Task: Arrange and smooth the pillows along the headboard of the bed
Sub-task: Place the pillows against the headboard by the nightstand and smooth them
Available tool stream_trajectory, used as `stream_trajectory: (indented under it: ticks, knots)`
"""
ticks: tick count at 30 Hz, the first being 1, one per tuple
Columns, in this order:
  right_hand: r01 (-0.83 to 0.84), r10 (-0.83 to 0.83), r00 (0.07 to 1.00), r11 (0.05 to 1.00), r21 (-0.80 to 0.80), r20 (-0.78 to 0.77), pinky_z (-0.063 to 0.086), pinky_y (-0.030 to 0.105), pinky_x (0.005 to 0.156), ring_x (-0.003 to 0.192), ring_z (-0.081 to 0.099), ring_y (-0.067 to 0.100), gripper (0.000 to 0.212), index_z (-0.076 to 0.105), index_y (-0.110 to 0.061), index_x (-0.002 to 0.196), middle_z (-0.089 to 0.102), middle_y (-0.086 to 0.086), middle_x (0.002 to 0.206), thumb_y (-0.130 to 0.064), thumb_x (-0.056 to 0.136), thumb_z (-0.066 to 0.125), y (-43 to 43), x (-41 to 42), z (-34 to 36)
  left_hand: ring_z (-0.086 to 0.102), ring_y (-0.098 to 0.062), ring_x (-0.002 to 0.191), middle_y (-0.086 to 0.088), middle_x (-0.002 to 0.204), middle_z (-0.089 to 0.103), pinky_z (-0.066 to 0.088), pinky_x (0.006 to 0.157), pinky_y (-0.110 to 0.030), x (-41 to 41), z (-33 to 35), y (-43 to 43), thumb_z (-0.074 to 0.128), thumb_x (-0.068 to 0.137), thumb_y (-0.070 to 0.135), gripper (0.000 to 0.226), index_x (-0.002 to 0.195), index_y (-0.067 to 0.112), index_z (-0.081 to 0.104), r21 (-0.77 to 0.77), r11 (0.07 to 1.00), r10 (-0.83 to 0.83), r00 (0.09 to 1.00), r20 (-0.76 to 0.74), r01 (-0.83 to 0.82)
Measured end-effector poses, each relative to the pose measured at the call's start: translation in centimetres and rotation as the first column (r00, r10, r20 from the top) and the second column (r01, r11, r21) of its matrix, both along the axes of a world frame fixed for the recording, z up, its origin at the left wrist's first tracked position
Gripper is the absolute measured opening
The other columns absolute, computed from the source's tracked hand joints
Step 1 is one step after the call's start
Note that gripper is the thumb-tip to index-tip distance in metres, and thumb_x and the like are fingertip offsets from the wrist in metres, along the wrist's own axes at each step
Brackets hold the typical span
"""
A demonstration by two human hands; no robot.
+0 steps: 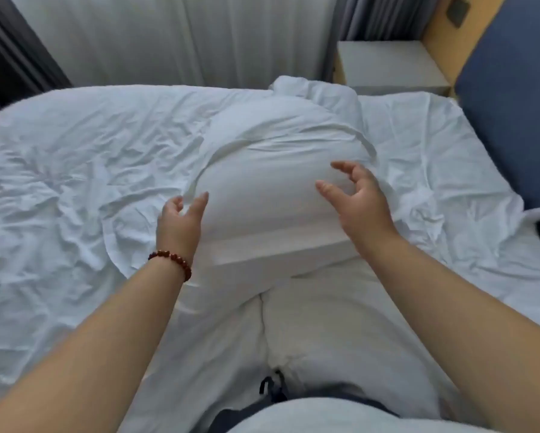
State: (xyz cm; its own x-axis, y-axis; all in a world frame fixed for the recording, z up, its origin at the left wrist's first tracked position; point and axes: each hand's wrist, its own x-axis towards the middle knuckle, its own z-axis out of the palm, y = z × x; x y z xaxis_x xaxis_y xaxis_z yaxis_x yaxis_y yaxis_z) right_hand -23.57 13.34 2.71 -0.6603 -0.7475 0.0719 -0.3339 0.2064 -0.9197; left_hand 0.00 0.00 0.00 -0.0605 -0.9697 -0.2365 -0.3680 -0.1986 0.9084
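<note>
Fingers (200,202) of left hand (178,225), right hand (360,205) either side of pillow (262,179)

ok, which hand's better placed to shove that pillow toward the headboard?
Probably left. The left hand is at the edge of the pillow farthest from the blue headboard, so it can push that way. The right hand hovers open on the headboard side, in the path.

white curtains (137,35) hang behind; a pale nightstand (387,64) meets blue wall padding (512,120).
</note>
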Motion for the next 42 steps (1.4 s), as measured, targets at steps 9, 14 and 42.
stream_trajectory:
  ticks: [9,14,42]
  knots:
    - [0.155,-0.195,0.98,0.867,0.474,0.036,0.027,0.046,0.117,0.143,0.033,0.03,0.134,0.016,-0.021,0.156,0.03,0.007,0.158,-0.088,0.05,0.064,-8.5,-8.9,-2.9,0.035,-0.025,0.142,-0.003,0.155,0.039,0.025,0.116,-0.042,-5.0,0.8,-7.1,0.045,0.062,0.095,0.113,0.147,0.021,0.043,0.306,0.95,-0.095,0.988,0.119,0.054]
    - [0.152,-0.3,0.935,0.821,0.551,0.191,0.027,0.042,0.115,0.142,0.033,0.034,0.129,-0.004,-0.026,0.157,0.027,0.008,0.16,-0.079,0.064,0.068,-7.2,-9.2,-6.5,0.042,-0.031,0.134,-0.014,0.148,0.043,0.03,0.114,-0.046,-5.9,-1.2,-8.9,0.025,0.056,0.104,0.126,0.145,0.017,0.045,0.297,0.954,-0.114,0.958,0.261,0.033]
    - [0.271,-0.378,0.922,0.786,0.556,0.084,0.034,0.032,0.105,0.135,0.043,0.028,0.075,0.036,-0.014,0.149,0.043,0.012,0.15,-0.049,0.089,0.063,20.6,-14.4,-4.8,0.054,-0.022,0.112,0.001,0.126,0.051,0.042,0.108,-0.044,-21.6,-2.3,14.9,0.081,0.06,0.067,0.093,0.128,0.019,0.039,0.417,0.857,-0.233,0.949,-0.21,0.303]
